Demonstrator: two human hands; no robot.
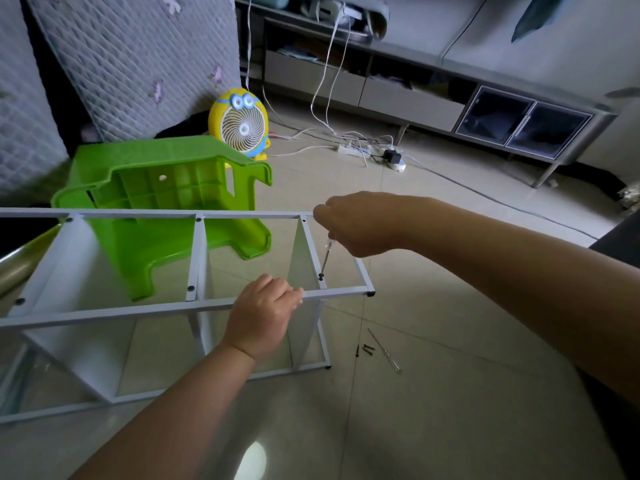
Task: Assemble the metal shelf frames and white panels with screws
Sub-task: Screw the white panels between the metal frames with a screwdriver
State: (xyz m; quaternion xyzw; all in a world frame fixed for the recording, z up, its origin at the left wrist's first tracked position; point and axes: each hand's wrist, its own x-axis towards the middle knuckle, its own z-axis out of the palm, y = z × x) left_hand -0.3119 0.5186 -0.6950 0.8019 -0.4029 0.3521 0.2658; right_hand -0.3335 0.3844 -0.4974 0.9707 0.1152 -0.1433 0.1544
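Pale floor tiles (450,341) carry the white metal shelf frame (138,310), which lies on its side across the left half of the view, with white panels (79,271) standing upright between its bars.

The left hand (263,315) curls over the frame's near top rail, fingers wrapped round it, just beside the last crossbar at the frame's right end. The right hand (360,225) is above that same end, closed round the handle of a small screwdriver (326,254). The shaft slants down, and its tip meets a dark screw (321,277) set in the crossbar where it joins the near rail.

On the floor just right of the frame lie a few loose screws (367,348) and a thin metal rod (382,349).

Behind the frame a green plastic stool (166,188) lies tipped over, touching the far rail. Farther behind the frame stand a yellow fan (242,124), a power strip (353,152) with tangled white cables, and a long low cabinet (415,91) against the wall.
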